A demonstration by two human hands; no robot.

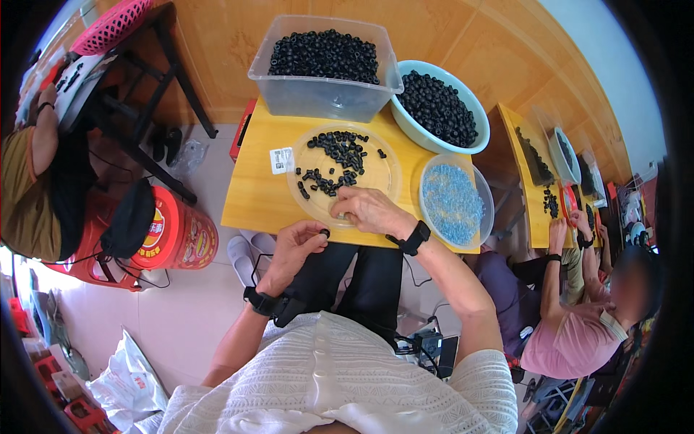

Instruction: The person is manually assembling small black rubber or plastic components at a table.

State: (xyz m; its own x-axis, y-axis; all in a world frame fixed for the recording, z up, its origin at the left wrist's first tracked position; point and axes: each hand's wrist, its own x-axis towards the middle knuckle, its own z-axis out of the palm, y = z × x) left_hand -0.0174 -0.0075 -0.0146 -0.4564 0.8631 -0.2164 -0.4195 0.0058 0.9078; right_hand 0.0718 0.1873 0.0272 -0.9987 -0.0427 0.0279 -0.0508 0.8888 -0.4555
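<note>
My left hand [295, 249] pinches a small black plastic ring-shaped part [324, 233] between thumb and fingertips, just off the table's front edge. Close beside it, my right hand [372, 211] is closed, its fingers curled down over the near rim of a round clear tray [394, 170]; what the fingertips hold is too small to make out. Loose black cylindrical parts [340, 148] lie scattered in that tray, some joined in short pieces. To the right stands a clear round bowl [487, 210] of small bluish transparent pieces [452, 202].
A clear rectangular bin [318, 98] and a light blue basin [441, 145], both full of black parts, stand at the back of the yellow table [249, 195]. A white label card [281, 160] lies left of the tray. Co-workers sit at both sides; a red bucket [177, 231] stands left.
</note>
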